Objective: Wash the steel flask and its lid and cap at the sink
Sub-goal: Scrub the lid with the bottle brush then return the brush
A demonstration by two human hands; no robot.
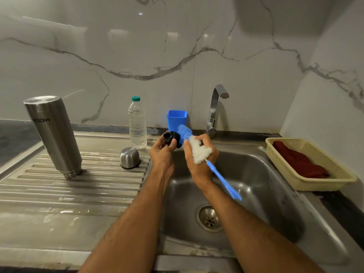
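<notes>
Steel sink (256, 168) below: left hand (161, 152) pinches black lid (173, 137) by rim; right hand (199, 154) grips brush (199, 150). Flask (53, 134), cap (130, 157) inverted on drainboard (78, 186). Lid light, rigid, likely slippery wet.

Over the sink (266, 174), the left hand (161, 154) holds the black lid (173, 137) while the right hand (199, 154) grips the blue-and-white brush (199, 150), apparently touching it. The flask (53, 134), upside down, and the steel cap (130, 157) stand on the drainboard (78, 190).
</notes>
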